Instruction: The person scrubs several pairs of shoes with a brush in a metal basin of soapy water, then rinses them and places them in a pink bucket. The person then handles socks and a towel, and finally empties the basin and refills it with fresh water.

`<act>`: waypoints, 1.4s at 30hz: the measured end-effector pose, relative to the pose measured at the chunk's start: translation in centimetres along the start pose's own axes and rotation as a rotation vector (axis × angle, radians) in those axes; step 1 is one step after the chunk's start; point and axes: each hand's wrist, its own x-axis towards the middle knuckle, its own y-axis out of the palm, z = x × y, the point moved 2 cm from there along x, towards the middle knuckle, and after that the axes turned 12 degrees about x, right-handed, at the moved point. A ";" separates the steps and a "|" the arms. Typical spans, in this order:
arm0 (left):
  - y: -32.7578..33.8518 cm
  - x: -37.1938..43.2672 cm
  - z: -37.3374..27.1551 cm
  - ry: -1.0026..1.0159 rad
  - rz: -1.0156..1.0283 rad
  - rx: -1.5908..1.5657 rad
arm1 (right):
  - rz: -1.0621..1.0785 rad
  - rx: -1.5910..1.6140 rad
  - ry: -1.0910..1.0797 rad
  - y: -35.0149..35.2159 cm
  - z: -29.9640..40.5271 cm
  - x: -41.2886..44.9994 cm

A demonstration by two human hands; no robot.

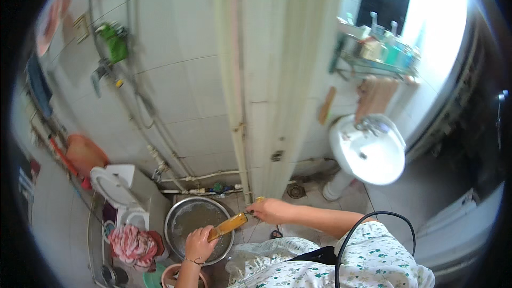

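My left hand (200, 243) grips one end of a wet yellow-brown bar-shaped object (228, 226) over the right side of a round metal basin (170, 224). The basin holds cloudy, greyish-brown water with some suds at its edge. My right hand (272, 210) is closed on a small thing by the bar's other end; a bit of yellow shows above its fingers and a dark piece below. What exactly it holds cannot be told.
A toilet with raised lid (112, 188) stands left of the basin, with red-and-white cloth (134, 244) in front. Nearby are a green basin (154, 276) and a pinkish bucket (204, 278). Pipes (216, 174) run along the wall. A white sink (372, 156) is at right.
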 end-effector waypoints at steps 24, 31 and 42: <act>4.3 15.0 -19.0 0.234 0.017 -0.226 | -0.898 1.225 0.358 -18.1 -4.3 -14.5; 3.1 18.0 -22.4 0.163 -0.165 -0.099 | -0.764 1.276 0.275 -24.0 -8.0 -14.3; 4.4 21.8 -29.5 0.101 -0.171 0.028 | -0.463 1.555 0.278 -28.6 -14.9 -16.5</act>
